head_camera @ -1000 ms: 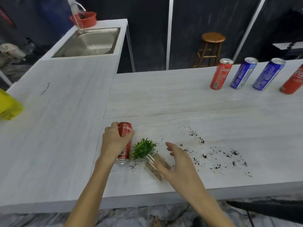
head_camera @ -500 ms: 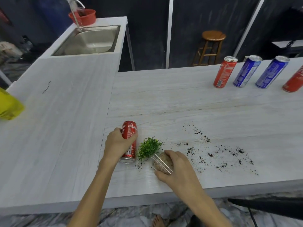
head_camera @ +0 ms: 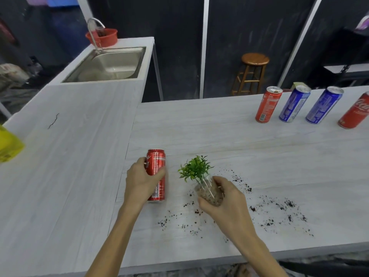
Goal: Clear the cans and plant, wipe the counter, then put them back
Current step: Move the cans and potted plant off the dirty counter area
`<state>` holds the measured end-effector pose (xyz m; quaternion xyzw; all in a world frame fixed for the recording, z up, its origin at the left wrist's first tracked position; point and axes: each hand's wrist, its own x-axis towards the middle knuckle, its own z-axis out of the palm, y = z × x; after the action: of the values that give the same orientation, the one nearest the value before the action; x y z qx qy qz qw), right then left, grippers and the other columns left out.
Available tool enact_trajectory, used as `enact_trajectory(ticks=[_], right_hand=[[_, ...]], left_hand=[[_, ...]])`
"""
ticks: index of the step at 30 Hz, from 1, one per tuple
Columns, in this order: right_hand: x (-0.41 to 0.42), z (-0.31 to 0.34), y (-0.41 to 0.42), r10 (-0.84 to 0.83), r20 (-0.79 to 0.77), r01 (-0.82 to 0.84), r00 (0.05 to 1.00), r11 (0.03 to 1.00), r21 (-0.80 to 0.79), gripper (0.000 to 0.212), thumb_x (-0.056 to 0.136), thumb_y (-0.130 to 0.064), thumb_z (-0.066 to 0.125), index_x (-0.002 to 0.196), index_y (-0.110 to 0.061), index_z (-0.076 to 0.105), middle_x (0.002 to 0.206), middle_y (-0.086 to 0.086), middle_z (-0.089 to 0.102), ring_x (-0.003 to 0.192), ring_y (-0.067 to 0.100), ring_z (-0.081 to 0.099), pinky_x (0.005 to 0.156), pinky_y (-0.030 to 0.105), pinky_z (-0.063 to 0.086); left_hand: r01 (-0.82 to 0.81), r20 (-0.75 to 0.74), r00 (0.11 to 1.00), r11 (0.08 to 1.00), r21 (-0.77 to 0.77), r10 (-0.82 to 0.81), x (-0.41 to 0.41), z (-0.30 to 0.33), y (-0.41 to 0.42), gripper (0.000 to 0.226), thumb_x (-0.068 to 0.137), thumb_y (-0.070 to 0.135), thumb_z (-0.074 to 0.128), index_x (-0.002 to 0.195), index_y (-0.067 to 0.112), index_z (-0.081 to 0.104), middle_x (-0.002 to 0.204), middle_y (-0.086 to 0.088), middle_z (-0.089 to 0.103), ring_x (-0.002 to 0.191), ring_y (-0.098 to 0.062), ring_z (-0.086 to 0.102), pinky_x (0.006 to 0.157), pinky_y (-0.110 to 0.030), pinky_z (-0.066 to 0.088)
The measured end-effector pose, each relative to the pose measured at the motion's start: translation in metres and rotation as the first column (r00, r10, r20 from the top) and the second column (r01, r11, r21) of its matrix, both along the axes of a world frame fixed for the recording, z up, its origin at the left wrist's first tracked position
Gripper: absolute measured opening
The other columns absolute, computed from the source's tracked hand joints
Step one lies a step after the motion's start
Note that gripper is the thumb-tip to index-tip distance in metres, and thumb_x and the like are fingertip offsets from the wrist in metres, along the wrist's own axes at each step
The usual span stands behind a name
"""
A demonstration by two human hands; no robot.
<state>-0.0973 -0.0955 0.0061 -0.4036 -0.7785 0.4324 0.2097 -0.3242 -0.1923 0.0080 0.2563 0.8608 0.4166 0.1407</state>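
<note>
My left hand (head_camera: 140,181) grips a red cola can (head_camera: 156,172) that stands upright on the pale counter (head_camera: 199,126). My right hand (head_camera: 227,198) holds the clear pebble-filled pot of a small green plant (head_camera: 196,169), tilted slightly and lifted a little off the counter. Dark soil crumbs (head_camera: 279,208) lie scattered in front of and to the right of the plant. At the far right stand another red can (head_camera: 267,104), two blue cans (head_camera: 293,104) (head_camera: 322,105) and a red can (head_camera: 356,111) cut by the frame edge.
A steel sink (head_camera: 107,64) with a tap and a red bowl (head_camera: 102,38) sits at the far left. A yellow object (head_camera: 9,145) lies at the left edge. A wooden stool (head_camera: 252,73) stands behind the counter.
My right hand closed round the lying plant pot, raised it upright and lifted it. My left hand kept its grip on the red can.
</note>
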Motion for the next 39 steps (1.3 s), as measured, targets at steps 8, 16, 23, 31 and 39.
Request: enact_trajectory(ticks=[8, 16, 23, 31, 39], right_hand=[[-0.032, 0.007, 0.086, -0.057, -0.167, 0.059, 0.984, 0.998, 0.007, 0.056, 0.079, -0.031, 0.089, 0.123, -0.034, 0.055, 0.107, -0.02, 0.066, 0.1, -0.013, 0.061, 0.075, 0.008, 0.053], [-0.091, -0.01, 0.18, -0.016, -0.232, 0.02, 0.973, 1.0, 0.016, 0.057, 0.081, -0.023, 0.088, 0.122, -0.035, 0.051, 0.107, -0.021, 0.065, 0.1, -0.018, 0.059, 0.076, 0.003, 0.047], [-0.127, -0.033, 0.244, 0.047, -0.227, -0.04, 0.973, 0.999, 0.037, 0.059, 0.085, -0.019, 0.087, 0.131, -0.025, 0.051, 0.113, -0.018, 0.065, 0.101, -0.017, 0.061, 0.081, 0.001, 0.045], [-0.148, -0.051, 0.278, 0.06, -0.252, -0.064, 0.966, 0.998, -0.006, 0.061, 0.087, -0.016, 0.086, 0.136, -0.022, 0.049, 0.118, -0.019, 0.063, 0.103, -0.025, 0.057, 0.082, -0.002, 0.042], [-0.154, -0.057, 0.28, 0.02, -0.265, -0.03, 0.964, 0.999, -0.034, 0.062, 0.085, -0.017, 0.088, 0.129, -0.032, 0.048, 0.106, -0.024, 0.069, 0.095, -0.02, 0.064, 0.076, -0.003, 0.043]], left_hand=[[-0.025, -0.081, 0.996, 0.989, 0.143, 0.037, -0.008, 0.002, 0.061, 0.064, 0.086, 0.036, 0.08, 0.14, 0.018, 0.052, 0.121, 0.003, 0.06, 0.106, -0.013, 0.061, 0.085, -0.03, 0.05], [-0.068, -0.089, 0.992, 0.966, 0.25, 0.093, -0.033, -0.001, 0.136, 0.072, 0.087, 0.035, 0.08, 0.147, 0.02, 0.044, 0.138, 0.003, 0.058, 0.116, -0.012, 0.06, 0.094, -0.029, 0.051], [-0.08, -0.09, 0.989, 0.935, 0.346, 0.118, -0.053, -0.013, 0.188, 0.072, 0.086, 0.033, 0.081, 0.145, 0.026, 0.041, 0.136, 0.011, 0.054, 0.118, -0.008, 0.059, 0.095, -0.025, 0.051], [-0.084, -0.069, 0.99, 0.902, 0.423, 0.124, -0.071, -0.026, 0.222, 0.071, 0.086, 0.029, 0.081, 0.14, 0.039, 0.036, 0.129, 0.035, 0.045, 0.119, 0.019, 0.048, 0.085, 0.001, 0.044], [-0.077, -0.066, 0.991, 0.906, 0.416, 0.114, -0.072, -0.031, 0.229, 0.07, 0.087, 0.032, 0.08, 0.141, 0.043, 0.036, 0.126, 0.045, 0.047, 0.12, 0.015, 0.052, 0.087, -0.001, 0.044]])
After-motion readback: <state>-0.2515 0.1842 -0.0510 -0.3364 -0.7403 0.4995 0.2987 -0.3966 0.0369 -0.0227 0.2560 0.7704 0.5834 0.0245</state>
